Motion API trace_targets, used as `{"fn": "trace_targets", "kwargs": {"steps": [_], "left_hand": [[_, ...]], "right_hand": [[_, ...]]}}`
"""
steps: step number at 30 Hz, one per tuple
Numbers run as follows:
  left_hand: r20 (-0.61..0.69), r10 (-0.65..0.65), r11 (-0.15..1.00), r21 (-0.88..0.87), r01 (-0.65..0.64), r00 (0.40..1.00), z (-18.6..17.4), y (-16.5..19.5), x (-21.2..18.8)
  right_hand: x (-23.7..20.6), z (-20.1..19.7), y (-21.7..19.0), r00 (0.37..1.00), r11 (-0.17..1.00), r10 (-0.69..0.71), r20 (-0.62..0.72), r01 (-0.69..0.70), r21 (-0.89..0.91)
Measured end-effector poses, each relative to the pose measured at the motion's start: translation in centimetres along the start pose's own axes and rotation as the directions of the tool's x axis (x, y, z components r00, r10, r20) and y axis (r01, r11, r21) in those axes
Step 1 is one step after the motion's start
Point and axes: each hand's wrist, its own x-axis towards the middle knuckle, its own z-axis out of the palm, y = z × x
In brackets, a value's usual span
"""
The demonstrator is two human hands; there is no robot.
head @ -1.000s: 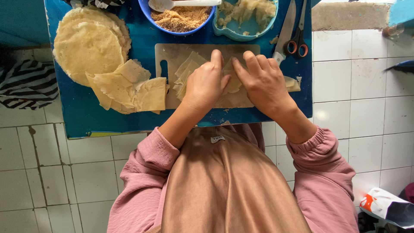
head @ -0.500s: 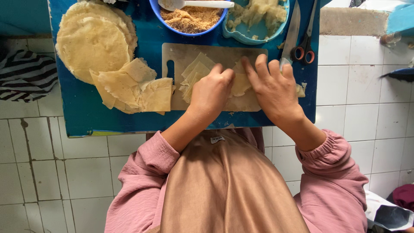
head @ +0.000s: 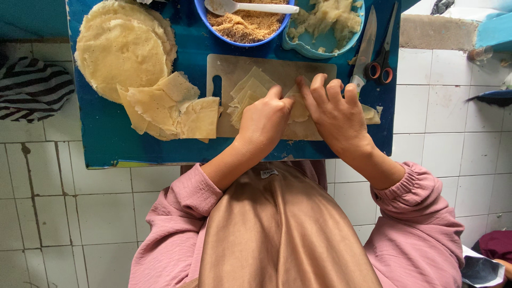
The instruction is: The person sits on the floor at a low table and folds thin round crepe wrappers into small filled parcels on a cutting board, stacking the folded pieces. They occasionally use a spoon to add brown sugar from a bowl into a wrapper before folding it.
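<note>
So both hands, left hand [head: 265,118] and right hand [head: 336,109], sit together pinching one pastry wrapper [head: 298,106] on the cutting board [head: 226,69], apparently folding it; cut wrappers [head: 176,109] wait left of it.

- My low blue table [head: 106,149] fills the upper middle of the frame, standing on white floor tiles [head: 80,213].
- At its upper left lies a stack of round thin wrappers [head: 120,48], with cut wrapper pieces [head: 170,109] just below it.
- In the centre sits a pale cutting board [head: 229,69].
- Along the top edge stand a blue bowl of brown filling [head: 245,24] and a light blue dish of pale mash [head: 325,26].
- At upper right lie a knife [head: 365,48] and scissors [head: 383,58].
</note>
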Motion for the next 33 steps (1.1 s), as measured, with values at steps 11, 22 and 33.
{"fn": "trace_targets", "kwargs": {"steps": [11,22,33], "left_hand": [[-0.023,0.045,0.995,0.088,-0.043,0.999,0.6,0.3,0.3],[-0.040,0.081,0.974,0.215,-0.071,0.996,1.3,0.7,-0.6],[-0.102,0.139,0.967,0.226,-0.113,0.985,2.2,0.5,-0.2]], "right_hand": [[0.6,1.3,2.7,0.982,0.879,0.151,0.111,-0.185,0.440],[1.0,4.8,1.9,0.950,0.940,0.254,-0.184,-0.197,0.279],[6.2,3.4,3.0,0.872,0.553,0.448,-0.199,-0.095,0.828]]}}
